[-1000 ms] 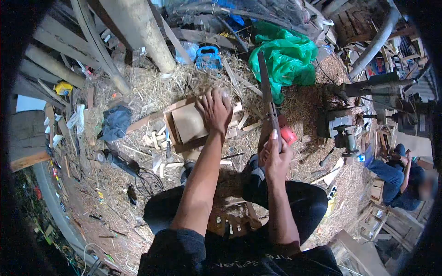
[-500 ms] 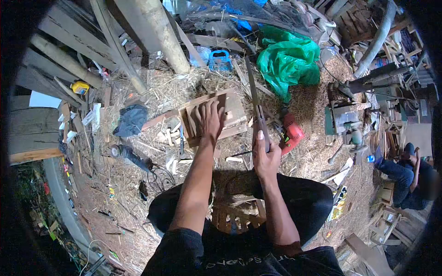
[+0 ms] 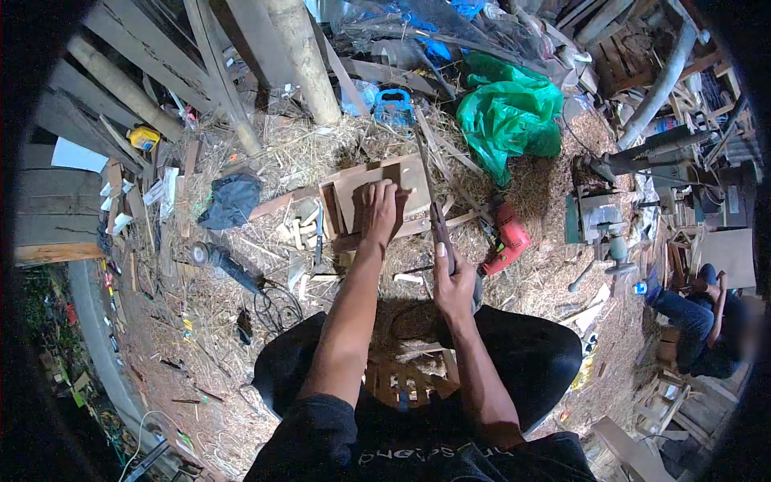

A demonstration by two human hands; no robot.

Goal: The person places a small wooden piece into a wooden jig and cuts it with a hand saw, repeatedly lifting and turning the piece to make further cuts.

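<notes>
My left hand [image 3: 380, 213] rests on a thin board [image 3: 409, 181] that lies over a shallow wooden frame [image 3: 331, 210] on the ground. Its fingers are bent and pressed together on the board; whether they grip it I cannot make out. My right hand [image 3: 454, 283] is closed around the handle of a long handsaw [image 3: 438, 221]. The blade points away from me, narrow side up, beside the right edge of the board. Just right of the saw lies a red power drill [image 3: 508, 238] on the ground.
Wood offcuts [image 3: 302, 233], a chisel-like tool [image 3: 319, 237] and an angle grinder [image 3: 225, 265] lie left of the frame. A green plastic sheet [image 3: 510, 112] is beyond the drill. A vise [image 3: 617, 245] stands at right, and another person [image 3: 699, 321] sits farther right.
The saw has moved left, closer to the board, with my right hand. My left hand has shifted on the board and its fingers have curled. The view has moved slightly.
</notes>
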